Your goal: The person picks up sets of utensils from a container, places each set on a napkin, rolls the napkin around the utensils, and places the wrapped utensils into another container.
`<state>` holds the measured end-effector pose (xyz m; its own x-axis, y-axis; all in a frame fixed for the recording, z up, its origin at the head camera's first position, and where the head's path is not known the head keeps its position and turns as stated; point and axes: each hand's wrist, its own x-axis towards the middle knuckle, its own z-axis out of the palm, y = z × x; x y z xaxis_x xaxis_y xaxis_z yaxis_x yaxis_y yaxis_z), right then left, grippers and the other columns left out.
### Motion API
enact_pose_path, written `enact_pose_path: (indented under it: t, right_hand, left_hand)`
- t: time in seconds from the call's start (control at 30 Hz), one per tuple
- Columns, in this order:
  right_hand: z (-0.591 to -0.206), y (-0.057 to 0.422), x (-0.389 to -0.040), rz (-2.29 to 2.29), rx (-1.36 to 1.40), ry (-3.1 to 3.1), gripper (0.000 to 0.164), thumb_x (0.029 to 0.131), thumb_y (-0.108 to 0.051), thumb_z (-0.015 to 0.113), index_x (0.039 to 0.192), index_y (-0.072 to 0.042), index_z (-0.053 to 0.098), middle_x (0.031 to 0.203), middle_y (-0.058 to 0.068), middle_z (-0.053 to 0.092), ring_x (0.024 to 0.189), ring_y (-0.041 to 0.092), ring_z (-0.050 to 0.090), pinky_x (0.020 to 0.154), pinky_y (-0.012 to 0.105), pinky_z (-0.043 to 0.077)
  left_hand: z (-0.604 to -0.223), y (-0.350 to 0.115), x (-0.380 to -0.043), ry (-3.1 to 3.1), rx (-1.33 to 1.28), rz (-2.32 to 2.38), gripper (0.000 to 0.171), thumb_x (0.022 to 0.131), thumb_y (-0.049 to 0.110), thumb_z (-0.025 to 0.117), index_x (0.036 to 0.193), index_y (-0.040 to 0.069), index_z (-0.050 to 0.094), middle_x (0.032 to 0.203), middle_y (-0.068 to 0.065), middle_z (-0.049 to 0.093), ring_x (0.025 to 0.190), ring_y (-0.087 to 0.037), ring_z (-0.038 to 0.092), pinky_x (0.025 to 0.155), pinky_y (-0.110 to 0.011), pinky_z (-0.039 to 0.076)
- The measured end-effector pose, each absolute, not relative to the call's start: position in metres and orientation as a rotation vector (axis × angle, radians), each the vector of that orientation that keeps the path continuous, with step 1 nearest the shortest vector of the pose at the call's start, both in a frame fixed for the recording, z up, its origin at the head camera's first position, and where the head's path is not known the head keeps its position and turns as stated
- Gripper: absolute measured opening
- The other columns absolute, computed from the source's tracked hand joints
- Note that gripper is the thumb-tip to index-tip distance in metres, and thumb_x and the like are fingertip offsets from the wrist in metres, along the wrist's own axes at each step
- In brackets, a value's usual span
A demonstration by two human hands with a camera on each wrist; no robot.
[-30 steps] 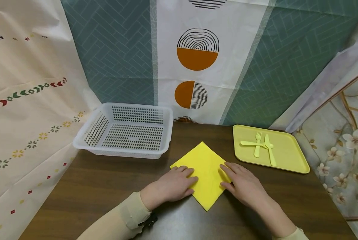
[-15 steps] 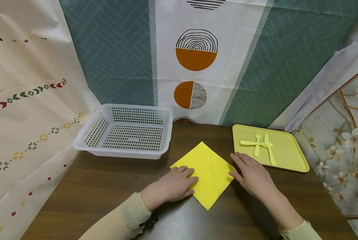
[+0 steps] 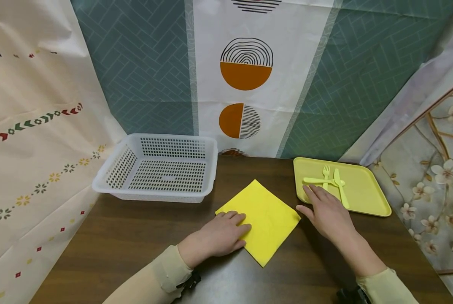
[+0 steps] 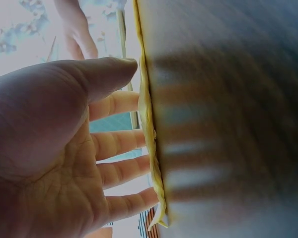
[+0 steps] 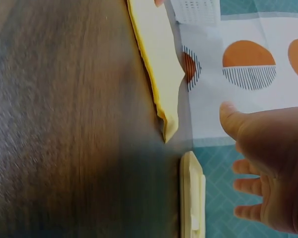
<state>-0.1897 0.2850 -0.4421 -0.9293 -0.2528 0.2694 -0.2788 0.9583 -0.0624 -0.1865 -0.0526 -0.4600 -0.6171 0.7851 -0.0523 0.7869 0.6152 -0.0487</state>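
Observation:
A yellow folded napkin (image 3: 266, 219) lies flat on the table, one corner toward the person. My left hand (image 3: 220, 234) rests on its left part with fingers spread; in the left wrist view the fingertips (image 4: 151, 198) touch the layered edge. Off the napkin's right corner, my right hand (image 3: 330, 215) hovers above the table with nothing in it. Its fingertips reach over the near left edge of a pale yellow tray (image 3: 367, 190). On the tray lie a fork (image 3: 326, 172), a knife (image 3: 341, 192) and a spoon (image 3: 317, 180), crossing one another; the right hand partly covers the fork.
A white perforated plastic basket (image 3: 207, 192) stands at the back left of the wooden table (image 3: 135, 236). Patterned cloths hang behind and at both sides, with a teal and white curtain (image 3: 245, 101) at the back.
My right hand has left the napkin's right corner and moved right and away from the person, up to the tray. The left hand has stayed on the napkin.

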Motion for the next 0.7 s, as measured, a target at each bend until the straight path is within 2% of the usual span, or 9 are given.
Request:
enact_pose_path:
  t: [0.3, 0.7]
  right_hand:
    - [-0.441, 0.292, -0.202, 0.107, 0.411, -2.796, 0.068, 0.096, -0.04, 0.067, 0.149, -0.002, 0.047, 0.144, 0.027, 0.049, 0.13, 0.047, 0.046, 0.107, 0.059, 0.035]
    - [-0.443, 0.297, -0.218, 0.079, 0.37, -2.835, 0.064, 0.102, -0.043, 0.056, 0.149, -0.001, 0.046, 0.146, 0.028, 0.046, 0.133, 0.048, 0.043, 0.108, 0.062, 0.032]
  left_hand:
    - [-0.46, -0.053, -0.185, 2.8, 1.352, -0.099, 0.046, 0.101, 0.045, 0.058, 0.143, 0.027, 0.056, 0.149, -0.007, 0.048, 0.135, -0.029, 0.045, 0.103, -0.05, 0.042]
    - [-0.462, -0.053, -0.185, 2.799, 1.35, -0.1, 0.047, 0.1, 0.045, 0.058, 0.143, 0.027, 0.055, 0.149, -0.006, 0.047, 0.135, -0.028, 0.045, 0.104, -0.049, 0.042]
